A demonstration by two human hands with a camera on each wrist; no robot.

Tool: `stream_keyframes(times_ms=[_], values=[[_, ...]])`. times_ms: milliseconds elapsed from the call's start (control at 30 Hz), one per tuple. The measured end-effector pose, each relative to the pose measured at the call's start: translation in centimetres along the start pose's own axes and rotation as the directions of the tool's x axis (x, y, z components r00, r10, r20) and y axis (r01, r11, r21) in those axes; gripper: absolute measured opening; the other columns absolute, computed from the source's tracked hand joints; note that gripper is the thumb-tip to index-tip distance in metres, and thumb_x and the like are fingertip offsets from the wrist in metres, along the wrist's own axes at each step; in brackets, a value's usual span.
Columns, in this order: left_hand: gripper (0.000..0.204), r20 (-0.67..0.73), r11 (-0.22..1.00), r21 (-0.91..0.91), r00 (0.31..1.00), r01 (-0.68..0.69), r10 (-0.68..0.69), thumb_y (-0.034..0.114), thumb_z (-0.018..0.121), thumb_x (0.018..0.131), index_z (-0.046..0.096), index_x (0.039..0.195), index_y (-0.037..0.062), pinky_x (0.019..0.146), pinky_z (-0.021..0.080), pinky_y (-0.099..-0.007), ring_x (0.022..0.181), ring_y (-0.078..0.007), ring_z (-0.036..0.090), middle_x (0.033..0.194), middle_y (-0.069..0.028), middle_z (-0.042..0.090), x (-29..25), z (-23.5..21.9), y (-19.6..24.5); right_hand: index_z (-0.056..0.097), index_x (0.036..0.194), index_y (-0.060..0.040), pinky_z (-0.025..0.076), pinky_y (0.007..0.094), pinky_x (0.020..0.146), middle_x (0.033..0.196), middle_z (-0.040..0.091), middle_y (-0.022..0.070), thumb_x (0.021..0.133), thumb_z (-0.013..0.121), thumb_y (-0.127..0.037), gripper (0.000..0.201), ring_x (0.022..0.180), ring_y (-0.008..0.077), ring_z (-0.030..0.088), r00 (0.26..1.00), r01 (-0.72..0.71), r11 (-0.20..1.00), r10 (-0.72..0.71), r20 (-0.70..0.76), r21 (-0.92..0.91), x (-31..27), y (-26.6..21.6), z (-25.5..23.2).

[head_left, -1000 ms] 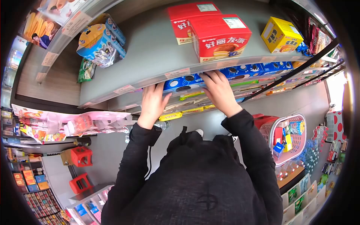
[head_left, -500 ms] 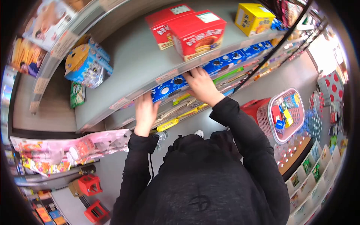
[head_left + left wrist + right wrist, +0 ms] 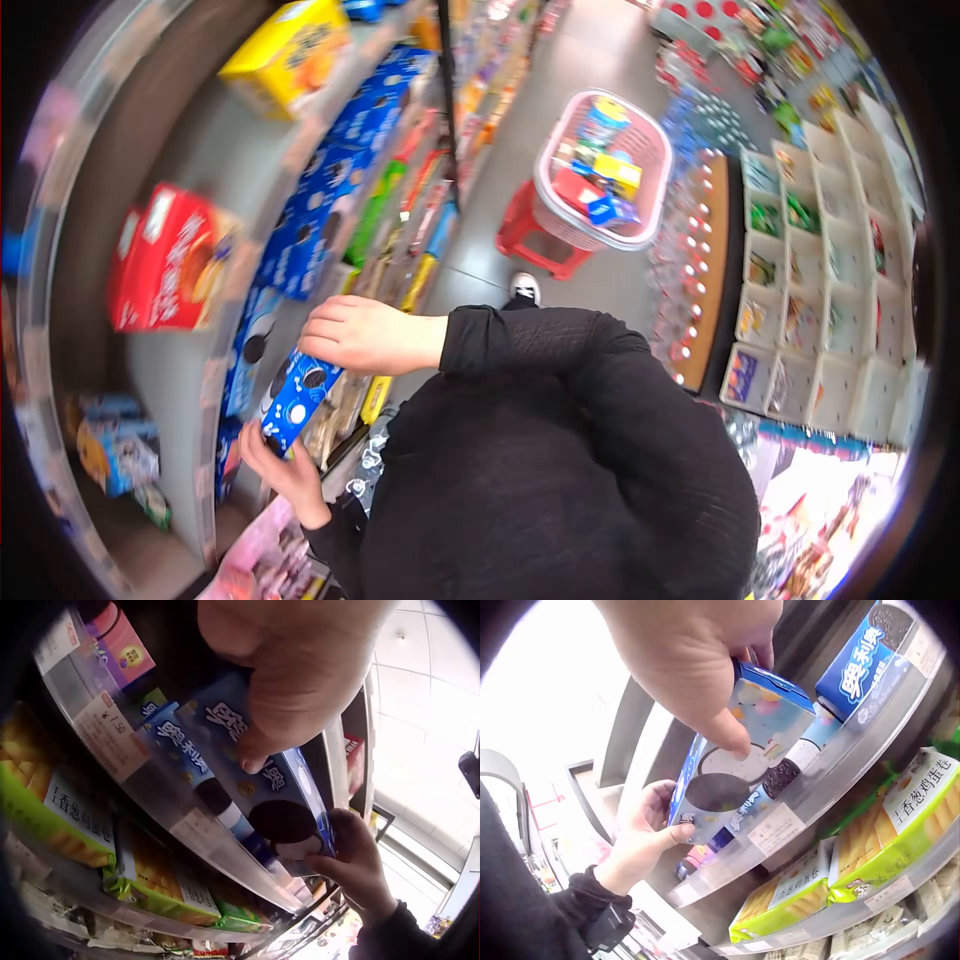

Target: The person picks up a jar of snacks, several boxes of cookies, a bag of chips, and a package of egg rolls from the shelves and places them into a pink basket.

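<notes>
A blue box of Oreo cookies (image 3: 297,400) is held between both hands at the front of the shelf, tilted in the head view. My left hand (image 3: 287,474) grips its near end, thumb across the printed face in the left wrist view. The right hand (image 3: 375,335) grips the far end, with its thumb (image 3: 731,735) pressed on the box and its other fingers mostly hidden behind. More blue Oreo boxes (image 3: 320,220) stand in a row along the same shelf.
A red box (image 3: 170,265) and a yellow box (image 3: 290,60) sit on the upper shelf. Green egg-roll packs (image 3: 892,829) lie one shelf lower. A pink basket (image 3: 655,170) of goods rests on a red stool (image 3: 535,235) to the right. Divided bins (image 3: 825,290) line the far right.
The head view has swung to the right, bringing the basket nearer the middle. The hands were at the row of blue boxes; now they hold one box out from the shelf edge.
</notes>
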State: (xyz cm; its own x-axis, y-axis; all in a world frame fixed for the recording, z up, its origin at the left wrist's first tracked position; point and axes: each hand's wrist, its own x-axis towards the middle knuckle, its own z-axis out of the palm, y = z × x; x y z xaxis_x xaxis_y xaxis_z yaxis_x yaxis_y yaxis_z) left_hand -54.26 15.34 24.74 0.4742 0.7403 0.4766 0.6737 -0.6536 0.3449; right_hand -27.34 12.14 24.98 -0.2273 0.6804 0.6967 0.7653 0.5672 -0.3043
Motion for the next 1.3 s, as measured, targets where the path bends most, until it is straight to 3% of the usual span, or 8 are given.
stream_keyframes(times_ms=[100, 233, 433, 700, 800, 967, 1033, 1300], values=[[0.052, 0.228, 0.98, -0.171, 0.972, 0.105, -0.064, -0.002, 0.063, 0.068, 0.046, 0.116, -0.0001, 0.093, 0.036, -0.0412, 0.11, -0.0352, 0.045, 0.114, -0.0188, 0.047, 1.8, 2.3, 3.8, 0.049, 0.105, -0.0056, 0.042, 0.0377, 0.083, 0.1, 0.054, 0.0105, 0.065, 0.068, -0.019, 0.046, 0.097, 0.0279, 0.052, 0.96, -0.243, 0.961, 0.219, 0.176, 0.133, -4.0, 1.7, -3.5], [0.053, 0.411, 0.962, -0.272, 0.9, -0.033, 0.147, -0.002, 0.068, 0.063, 0.047, 0.112, 0.0001, 0.091, 0.038, -0.0379, 0.106, -0.0346, 0.047, 0.112, -0.0175, 0.048, 6.3, 9.0, 8.4, 0.049, 0.106, -0.0045, 0.043, 0.0388, 0.083, 0.1, 0.056, 0.012, 0.068, 0.067, -0.017, 0.044, 0.096, 0.0295, 0.054, 0.875, -0.471, 0.882, 0.463, 0.144, 0.029, -10.7, 4.8, -8.1], [0.052, 0.422, 0.788, -0.529, 0.707, -0.317, 0.567, 0.005, 0.069, 0.065, 0.048, 0.112, 0.0008, 0.089, 0.039, -0.0394, 0.104, -0.0356, 0.048, 0.11, -0.018, 0.05, 14.1, 20.3, 20.9, 0.048, 0.113, -0.0012, 0.043, 0.0387, 0.085, 0.104, 0.054, 0.0148, 0.068, 0.069, -0.014, 0.052, 0.098, 0.0321, 0.052, 0.686, -0.715, 0.671, 0.728, -0.009, -0.197, -19.4, 8.4, -19.2], [0.048, 0.315, 0.554, -0.627, 0.471, -0.548, 0.824, 0.008, 0.064, 0.066, 0.046, 0.11, 0.0022, 0.09, 0.038, -0.0412, 0.105, -0.0338, 0.048, 0.108, -0.0159, 0.05, 19.9, 37.8, 38.3, 0.048, 0.114, -0.0026, 0.038, 0.0401, 0.092, 0.109, 0.051, 0.0153, 0.061, 0.066, -0.003, 0.055, 0.107, 0.0333, 0.047, 0.412, -0.892, 0.325, 0.87, -0.269, -0.315, -32.3, 17.4, -29.2], [0.03, 0.368, 0.593, -0.54, 0.466, -0.598, 0.805, 0.007, 0.051, 0.074, 0.049, 0.104, 0.0036, 0.09, 0.036, -0.0467, 0.106, -0.0303, 0.049, 0.108, -0.014, 0.052, 20.4, 43.9, 43.2, 0.048, 0.114, -0.0027, 0.038, 0.0399, 0.092, 0.11, 0.051, 0.0155, 0.063, 0.065, -0.002, 0.054, 0.107, 0.0336, 0.047, 0.295, -0.939, 0.223, 0.912, -0.284, -0.26, -36.1, 21.7, -31.1], [0.031, 0.496, 0.713, -0.408, 0.518, -0.57, 0.697, 0.006, 0.052, 0.075, 0.051, 0.106, 0.0065, 0.092, 0.036, -0.0471, 0.105, -0.0303, 0.049, 0.102, -0.013, 0.051, 21.2, 49.5, 49.0, 0.049, 0.113, -0.0038, 0.041, 0.0393, 0.089, 0.111, 0.052, 0.0147, 0.067, 0.062, -0.002, 0.048, 0.105, 0.0334, 0.05, 0.256, -0.945, 0.165, 0.91, -0.325, -0.283, -40.7, 27.4, -32.2], [0.03, 0.505, 0.739, -0.342, 0.55, -0.58, 0.665, 0.01, 0.051, 0.078, 0.051, 0.108, 0.0067, 0.09, 0.038, -0.0472, 0.107, -0.0313, 0.048, 0.105, -0.0136, 0.051, 20.6, 51.4, 49.9, 0.049, 0.114, -0.0051, 0.045, 0.0405, 0.084, 0.113, 0.053, 0.0146, 0.07, 0.06, -0.004, 0.045, 0.1, 0.0339, 0.054, 0.104, -0.98, 0.03, 0.923, -0.37, -0.199, -41.9, 28.8, -31.7], [0.026, 0.677, 0.823, -0.191, 0.536, -0.534, 0.505, 0.023, 0.046, 0.082, 0.057, 0.103, 0.0128, 0.096, 0.027, -0.0548, 0.108, -0.0316, 0.05, 0.109, -0.0109, 0.054, 17.9, 56.2, 50.4, 0.044, 0.119, 0.001, 0.036, 0.041, 0.096, 0.113, 0.05, 0.0218, 0.069, 0.06, 0.0, 0.053, 0.11, 0.0362, 0.046, 0.148, -0.958, 0.091, 0.969, -0.196, -0.272, -49.3, 32.5, -29.5]])
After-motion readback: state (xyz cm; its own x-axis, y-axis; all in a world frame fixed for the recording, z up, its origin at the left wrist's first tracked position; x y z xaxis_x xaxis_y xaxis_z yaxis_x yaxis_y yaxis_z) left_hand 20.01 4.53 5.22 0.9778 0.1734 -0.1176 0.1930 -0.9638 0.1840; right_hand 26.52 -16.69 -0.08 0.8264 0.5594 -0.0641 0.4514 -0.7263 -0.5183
